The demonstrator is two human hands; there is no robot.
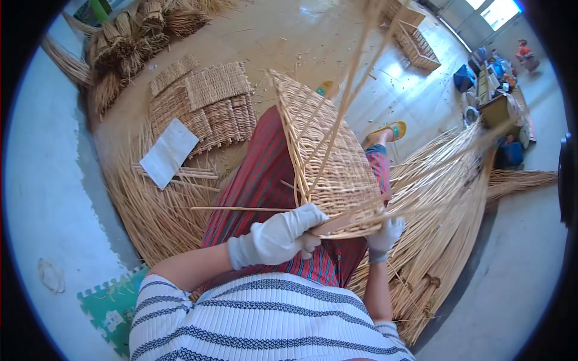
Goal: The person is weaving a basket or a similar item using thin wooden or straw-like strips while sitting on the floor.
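Observation:
A woven wicker panel (328, 162) rests tilted over my lap, with long loose canes rising from it toward the upper right and blurring. My left hand (280, 234), in a white glove, is closed at the panel's lower left corner, around its edge and a flat brown piece. My right hand (385, 234), also gloved, has its fingers curled on the lower right edge, partly behind canes. A thin cane (235, 209) sticks out leftward near my left hand.
Woven panels (220, 114), a white sheet (168, 152) and loose canes (138, 216) lie at left, bundles (126, 36) behind. Long canes (439, 198) spread at right. Baskets (415, 48), a cluttered bench (500, 105), a distant person (525, 55) and a green foam mat (111, 304) surround me.

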